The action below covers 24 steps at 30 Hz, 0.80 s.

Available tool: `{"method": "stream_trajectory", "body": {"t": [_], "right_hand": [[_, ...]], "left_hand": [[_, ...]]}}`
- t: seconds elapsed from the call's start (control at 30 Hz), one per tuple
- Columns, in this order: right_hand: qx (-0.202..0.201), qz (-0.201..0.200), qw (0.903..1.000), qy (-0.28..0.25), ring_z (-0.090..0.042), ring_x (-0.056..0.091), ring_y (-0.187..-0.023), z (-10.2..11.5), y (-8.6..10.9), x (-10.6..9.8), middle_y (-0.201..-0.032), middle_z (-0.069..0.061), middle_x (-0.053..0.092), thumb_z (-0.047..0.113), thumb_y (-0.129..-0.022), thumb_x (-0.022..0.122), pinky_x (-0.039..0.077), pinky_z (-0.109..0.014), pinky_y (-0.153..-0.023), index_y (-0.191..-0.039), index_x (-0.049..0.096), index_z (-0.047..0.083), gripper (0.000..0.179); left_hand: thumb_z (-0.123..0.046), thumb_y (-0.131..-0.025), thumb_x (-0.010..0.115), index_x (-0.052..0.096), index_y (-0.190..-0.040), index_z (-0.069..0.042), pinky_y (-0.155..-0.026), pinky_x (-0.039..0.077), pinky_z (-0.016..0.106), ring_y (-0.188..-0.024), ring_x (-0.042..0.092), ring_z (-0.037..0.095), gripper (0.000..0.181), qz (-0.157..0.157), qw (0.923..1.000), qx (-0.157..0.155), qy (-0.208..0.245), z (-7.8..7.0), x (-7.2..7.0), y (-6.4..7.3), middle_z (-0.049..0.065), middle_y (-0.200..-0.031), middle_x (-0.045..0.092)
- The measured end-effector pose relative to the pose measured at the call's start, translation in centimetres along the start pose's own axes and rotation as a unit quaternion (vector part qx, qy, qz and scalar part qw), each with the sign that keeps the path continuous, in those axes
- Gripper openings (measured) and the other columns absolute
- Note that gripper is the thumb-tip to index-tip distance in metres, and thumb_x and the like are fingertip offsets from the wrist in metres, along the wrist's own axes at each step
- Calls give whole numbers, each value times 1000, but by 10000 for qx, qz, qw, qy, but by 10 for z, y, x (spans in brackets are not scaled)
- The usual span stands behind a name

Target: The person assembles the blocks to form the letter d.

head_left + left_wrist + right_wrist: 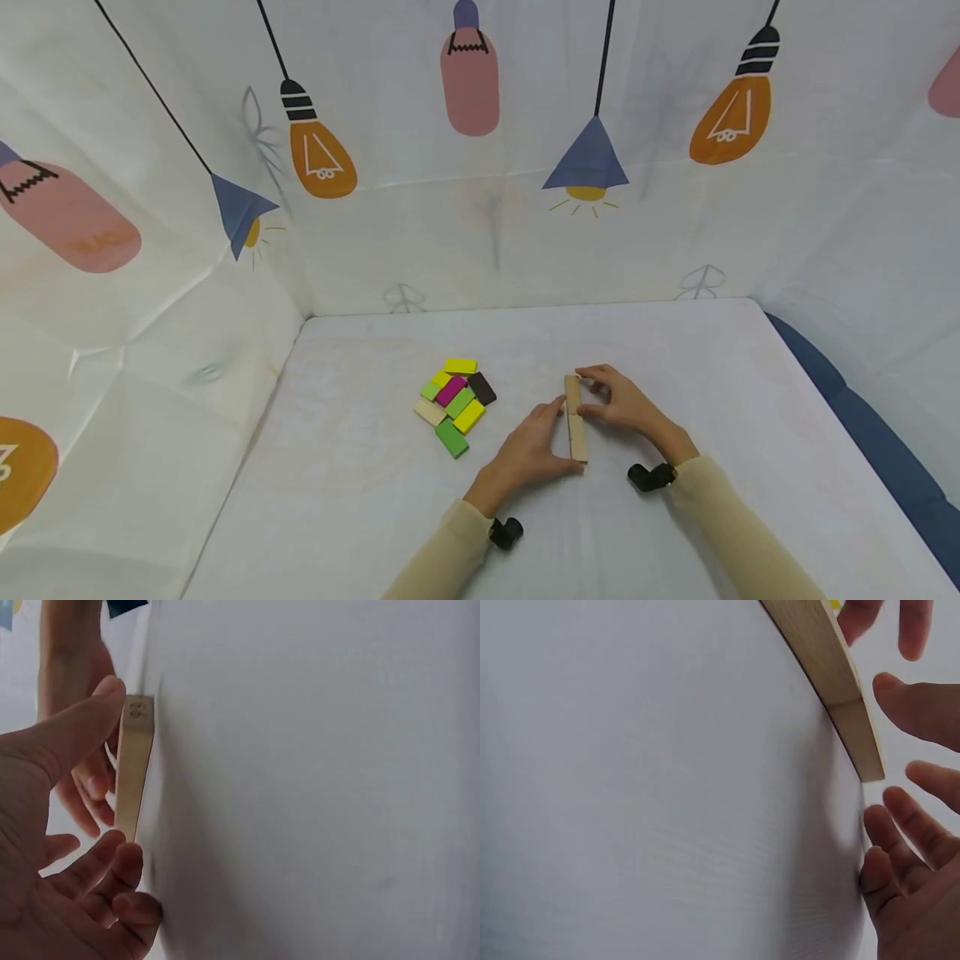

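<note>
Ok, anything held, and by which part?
Cannot tell for the left hand: thumb by the paired tan blocks, at their near end, fingers by their left side. The right hand holds nothing.

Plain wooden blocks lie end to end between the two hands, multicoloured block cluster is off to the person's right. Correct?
One slip: the multicoloured block cluster is off to the person's left, as the head view shows. The rest stands: plain wooden blocks lie end to end between the left hand and right hand.
</note>
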State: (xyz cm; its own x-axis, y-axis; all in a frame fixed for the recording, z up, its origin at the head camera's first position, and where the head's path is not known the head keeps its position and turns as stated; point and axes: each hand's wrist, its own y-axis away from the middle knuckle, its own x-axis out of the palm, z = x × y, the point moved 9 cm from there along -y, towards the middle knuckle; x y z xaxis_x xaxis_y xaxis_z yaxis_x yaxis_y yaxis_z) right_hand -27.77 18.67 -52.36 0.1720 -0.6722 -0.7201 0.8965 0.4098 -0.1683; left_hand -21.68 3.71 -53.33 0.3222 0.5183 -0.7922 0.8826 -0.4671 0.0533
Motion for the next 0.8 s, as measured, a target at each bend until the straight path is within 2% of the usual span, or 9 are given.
{"method": "stream_trajectory", "body": {"t": [0.2,0.43,0.63,0.8], "right_hand": [[8,-264,9992,-287,-27,60,-105,9,12,1,-131,-16,62,23,-84,86,48,-30,-78,-138,61,4,62],[-149,-371,9980,-496,-24,59,-100,14,19,7,-127,-16,63,17,-83,87,47,-25,-73,-134,63,3,59],[-54,-337,9979,-552,-27,60,-102,15,21,10,-125,-14,64,18,-84,86,47,-27,-74,-131,65,3,54],[64,-279,9981,-541,-26,60,-103,14,23,12,-125,-14,64,18,-84,86,47,-26,-75,-130,66,3,53]], "left_hand": [[-47,-78,89,28,-163,-20,-109,50,38,-132,56,17,108,66,9992,93,396,9,-15,7,0,-149,54],[-42,-81,88,31,-162,-18,-92,56,27,-107,61,16,102,-161,9981,249,535,14,-36,12,4,-146,56],[-39,-83,86,35,-161,-20,-86,54,24,-105,60,19,95,-511,9956,346,709,20,-52,15,5,-144,59],[-39,-84,85,37,-159,-24,-87,55,27,-109,61,23,90,-723,9928,329,891,30,-67,16,7,-143,59]]}}
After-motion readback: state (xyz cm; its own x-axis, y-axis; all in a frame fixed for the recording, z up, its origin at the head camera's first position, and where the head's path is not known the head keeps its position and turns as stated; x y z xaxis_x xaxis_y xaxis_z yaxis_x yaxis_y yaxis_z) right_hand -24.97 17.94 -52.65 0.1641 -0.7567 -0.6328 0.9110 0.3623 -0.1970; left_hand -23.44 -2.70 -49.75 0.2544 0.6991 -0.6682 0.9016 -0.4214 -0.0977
